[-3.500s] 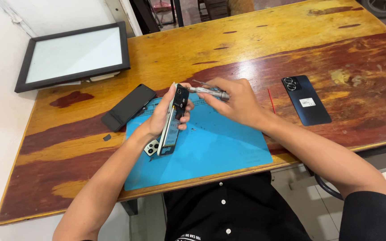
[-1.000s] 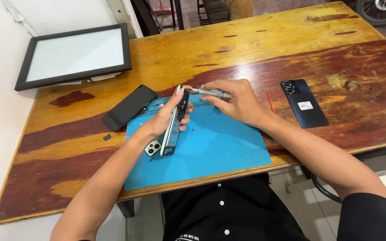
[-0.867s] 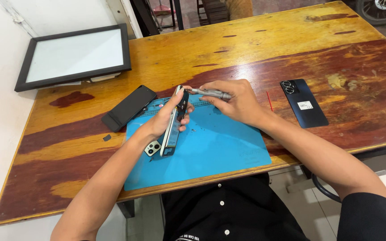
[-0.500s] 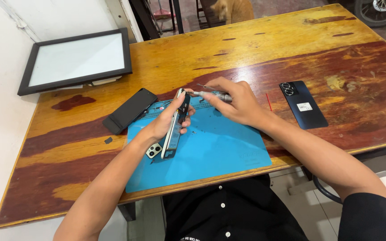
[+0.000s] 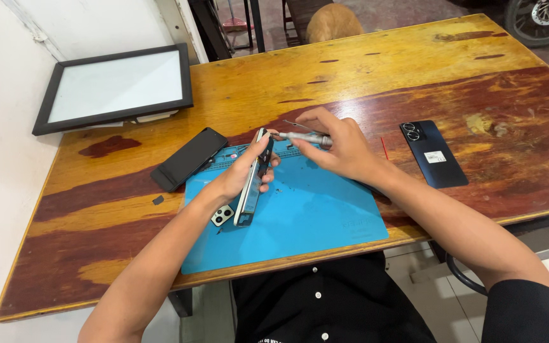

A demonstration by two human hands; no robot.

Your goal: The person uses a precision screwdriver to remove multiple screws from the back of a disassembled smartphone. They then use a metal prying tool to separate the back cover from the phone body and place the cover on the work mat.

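Note:
My left hand holds a smartphone tilted on its long edge above the blue work mat, its camera end resting on the mat. My right hand grips a slim metal screwdriver lying almost level, its tip at the phone's upper end. Tiny dark specks, perhaps screws, lie on the mat just right of the phone.
A black phone lies face down at the mat's upper-left corner. A dark blue phone back and a thin red stick lie to the right. A black-framed white panel rests at the table's far left. The wooden table extends beyond.
Both hands keep their grips, and the screwdriver stays at the phone's top end. The view has shifted slightly, showing more of the floor beyond the table.

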